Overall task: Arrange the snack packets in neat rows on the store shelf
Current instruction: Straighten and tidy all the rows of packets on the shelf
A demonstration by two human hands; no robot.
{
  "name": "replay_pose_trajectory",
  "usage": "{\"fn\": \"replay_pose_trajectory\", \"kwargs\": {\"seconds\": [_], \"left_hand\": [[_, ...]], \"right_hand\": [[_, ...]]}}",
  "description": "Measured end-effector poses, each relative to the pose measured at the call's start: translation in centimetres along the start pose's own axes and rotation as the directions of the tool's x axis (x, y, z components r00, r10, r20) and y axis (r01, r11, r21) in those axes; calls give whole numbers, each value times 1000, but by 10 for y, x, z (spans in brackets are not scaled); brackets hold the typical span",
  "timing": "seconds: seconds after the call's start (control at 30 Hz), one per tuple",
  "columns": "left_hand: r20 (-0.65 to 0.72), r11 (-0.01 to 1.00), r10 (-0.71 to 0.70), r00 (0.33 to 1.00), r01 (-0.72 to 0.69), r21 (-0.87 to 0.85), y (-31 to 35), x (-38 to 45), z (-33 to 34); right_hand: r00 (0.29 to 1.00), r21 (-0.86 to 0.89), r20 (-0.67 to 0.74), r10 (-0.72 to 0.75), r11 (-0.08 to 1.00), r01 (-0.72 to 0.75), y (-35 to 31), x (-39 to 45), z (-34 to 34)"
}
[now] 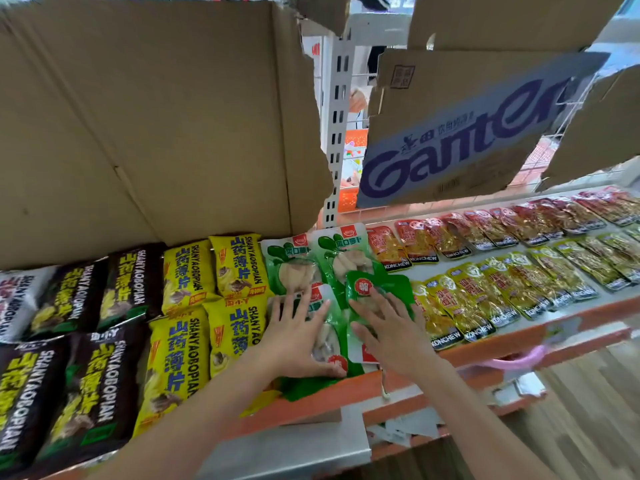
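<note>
Now, left hand [298,337]: fingers straight, pressing flat on the green packets [332,341] at the shelf [485,351] front edge.
Right hand [388,327]: likewise flat, on the skewed top packet [377,289].
Key relation: that packet lies tilted off the row's front-to-back axis, directly under the right hand's fingers.

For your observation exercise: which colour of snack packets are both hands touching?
The green packets; left hand and right hand lie flat on them, unlike the yellow packets.

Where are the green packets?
In the head view, the green packets lie mid-shelf under both hands, between the yellow packets on the left and gold packets on the right.
</note>
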State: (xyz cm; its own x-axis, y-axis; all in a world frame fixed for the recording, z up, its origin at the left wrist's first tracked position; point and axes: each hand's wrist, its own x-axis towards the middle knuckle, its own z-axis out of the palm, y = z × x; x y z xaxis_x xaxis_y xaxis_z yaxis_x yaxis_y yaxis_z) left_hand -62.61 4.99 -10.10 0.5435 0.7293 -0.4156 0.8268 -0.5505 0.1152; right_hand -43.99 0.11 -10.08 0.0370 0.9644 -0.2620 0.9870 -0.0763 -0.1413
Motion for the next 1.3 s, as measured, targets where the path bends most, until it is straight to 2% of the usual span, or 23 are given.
{"fn": "replay_pose_trajectory", "kwargs": {"seconds": [0.07,0.2,0.27,0.3,0.37,0.43,0.47,0.57,0.67,0.73,0.8,0.87,0.93,1.0,1.03,1.1,1.2,1.3], "left_hand": [[-9,1000,-12,1000,12,-11,4,0,-5],[-210,977,-133,969,93,-192,6,11,-23],[-220,968,-165,961,115,-221,4,24,-30],[-195,969,-168,966,125,-212,3,30,-31],[-116,976,-163,980,143,-167,1,41,-29],[-67,983,-156,986,148,-110,-2,48,-22],[-63,984,-153,986,146,-97,-3,50,-18],[-89,987,-134,987,126,-97,-8,52,-12],[-94,988,-123,988,113,-102,-8,51,-16],[-100,976,-153,983,135,-172,-3,48,-24],[-154,952,-183,971,136,-275,8,48,-35],[-255,956,-113,960,35,-292,25,49,-43],[-323,960,46,945,-131,-249,50,52,-47],[-317,958,172,933,-233,-168,77,59,-44],[-295,963,197,935,-241,-118,89,63,-40],[-258,983,161,953,-177,-40,107,71,-25],[-200,1000,30,979,-29,9,113,77,-5],[-187,998,-55,981,59,14,111,76,-3]], "right_hand": [[999,11,-1,-36,999,37,2,4,-13],[986,94,-156,-63,992,78,2,33,-32],[973,95,-218,-80,990,102,3,54,-37],[971,56,-207,-120,989,134,4,64,-38],[970,-73,-95,-222,974,215,4,79,-35],[969,-153,-12,-248,958,243,6,86,-31],[972,-158,-14,-235,960,230,7,88,-30],[979,-104,-73,-190,978,182,10,89,-25],[970,-21,-111,-215,977,214,14,89,-22],[967,118,-139,-215,966,232,20,88,-25],[972,238,-178,-153,952,193,32,83,-31],[972,338,-223,-76,929,150,51,75,-38],[970,400,-244,-23,908,122,79,63,-44],[967,362,-255,-10,926,105,111,50,-48],[967,314,-254,-21,944,103,126,45,-47],[981,195,-180,-73,975,108,152,35,-42],[995,98,5,-105,990,104,173,26,-29],[985,101,-68,-158,981,165,182,27,-14]]}}
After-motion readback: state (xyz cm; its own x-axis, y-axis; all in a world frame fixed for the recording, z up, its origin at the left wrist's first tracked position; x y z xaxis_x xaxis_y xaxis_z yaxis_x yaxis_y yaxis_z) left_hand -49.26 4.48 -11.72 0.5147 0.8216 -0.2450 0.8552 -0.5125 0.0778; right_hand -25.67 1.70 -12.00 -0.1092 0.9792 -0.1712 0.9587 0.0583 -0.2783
